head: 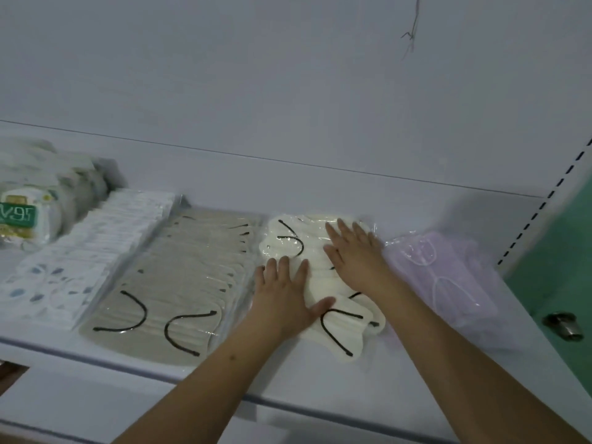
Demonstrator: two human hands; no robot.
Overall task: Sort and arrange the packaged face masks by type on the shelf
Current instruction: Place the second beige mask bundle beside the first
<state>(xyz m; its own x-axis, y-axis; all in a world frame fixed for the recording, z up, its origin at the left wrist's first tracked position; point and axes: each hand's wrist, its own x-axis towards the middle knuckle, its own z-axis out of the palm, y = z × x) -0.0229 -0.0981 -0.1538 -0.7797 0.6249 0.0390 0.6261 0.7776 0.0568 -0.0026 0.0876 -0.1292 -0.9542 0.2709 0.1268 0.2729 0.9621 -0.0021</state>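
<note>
2 bare forearms reach forward over a white shelf (320, 187). The left hand (285, 296) and right hand (355, 254) lie flat, fingers spread, pressing a clear-wrapped pack of cream face masks with black ear loops (288, 241). A beige mask pack (179, 283) lies just left, a lilac mask pack (448, 267) just right.

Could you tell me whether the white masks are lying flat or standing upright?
Flat: white masks lie on the shelf under both hands.
</note>
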